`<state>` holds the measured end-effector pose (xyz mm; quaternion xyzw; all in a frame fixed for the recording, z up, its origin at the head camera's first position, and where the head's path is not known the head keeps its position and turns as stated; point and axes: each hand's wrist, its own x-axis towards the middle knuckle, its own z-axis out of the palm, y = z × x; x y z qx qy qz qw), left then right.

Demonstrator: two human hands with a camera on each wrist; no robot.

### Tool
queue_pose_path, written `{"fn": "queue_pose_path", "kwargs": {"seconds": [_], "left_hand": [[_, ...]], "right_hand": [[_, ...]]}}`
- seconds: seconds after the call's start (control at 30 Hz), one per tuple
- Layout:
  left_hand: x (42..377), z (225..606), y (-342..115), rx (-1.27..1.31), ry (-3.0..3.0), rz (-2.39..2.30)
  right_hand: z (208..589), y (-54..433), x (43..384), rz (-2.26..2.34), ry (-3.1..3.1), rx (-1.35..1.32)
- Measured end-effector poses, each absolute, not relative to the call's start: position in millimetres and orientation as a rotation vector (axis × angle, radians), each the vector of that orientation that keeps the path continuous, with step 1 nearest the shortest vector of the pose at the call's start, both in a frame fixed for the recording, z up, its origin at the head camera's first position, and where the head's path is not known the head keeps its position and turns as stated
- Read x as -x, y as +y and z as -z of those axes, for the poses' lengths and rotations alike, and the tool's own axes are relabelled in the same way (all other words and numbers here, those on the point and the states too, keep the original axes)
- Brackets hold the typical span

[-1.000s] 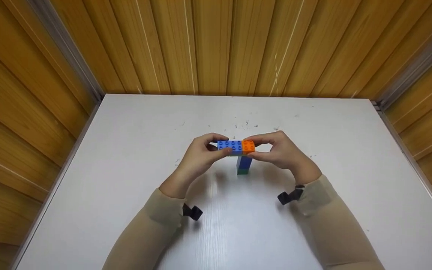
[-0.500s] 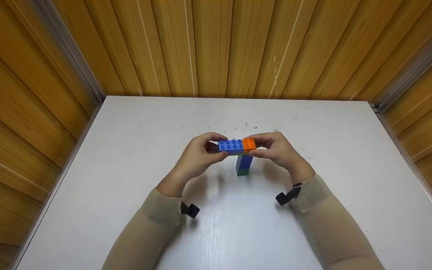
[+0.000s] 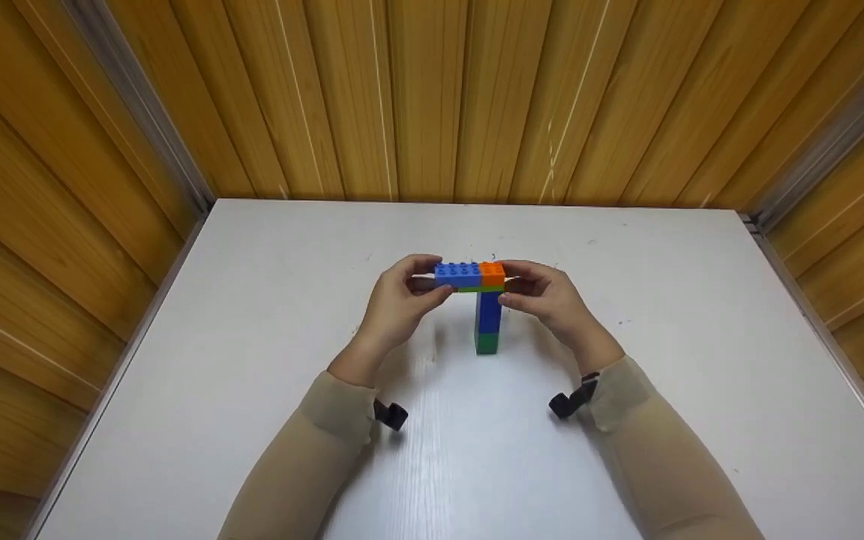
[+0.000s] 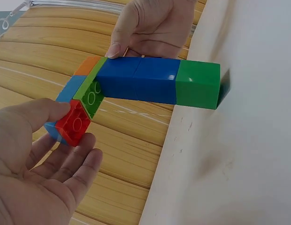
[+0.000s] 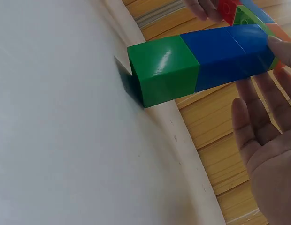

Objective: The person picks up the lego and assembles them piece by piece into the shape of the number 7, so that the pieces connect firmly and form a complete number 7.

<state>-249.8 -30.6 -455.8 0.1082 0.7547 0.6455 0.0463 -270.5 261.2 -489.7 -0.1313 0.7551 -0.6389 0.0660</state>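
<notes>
Joined toy building bricks form one upside-down L. Its column has a green brick [image 4: 198, 84] at the foot and dark blue bricks [image 3: 489, 311] above, under a light green brick [image 4: 92, 93]. On top sit an orange brick [image 3: 492, 274] and a light blue brick [image 3: 457, 275] that juts left, with a red brick [image 4: 74, 124] under its outer end. My left hand [image 3: 394, 311] pinches this jutting end between thumb and fingers. With the thumb on the upper dark blue brick, my right hand [image 3: 556, 304] grips the column's top. The green foot is right at the table surface.
The white table [image 3: 289, 300] bears small dark specks beyond the hands. Wood-patterned panels [image 3: 432, 97] rise behind it and at both sides, with grey metal posts at the corners. A small black camera [image 3: 394, 416] is strapped at each wrist.
The top of the brick structure has shifted away, and more of its dark blue column shows. My right thumb has slid down from the orange brick to the dark blue one.
</notes>
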Motion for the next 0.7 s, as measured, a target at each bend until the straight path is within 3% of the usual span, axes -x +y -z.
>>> {"fn": "queue_pose_path", "kwargs": {"seconds": [0.7], "left_hand": [[281,476,-14,-0.128,2.474,-1.912]], "right_hand": [[502,258,281,1.9,2.384,0.199]]}}
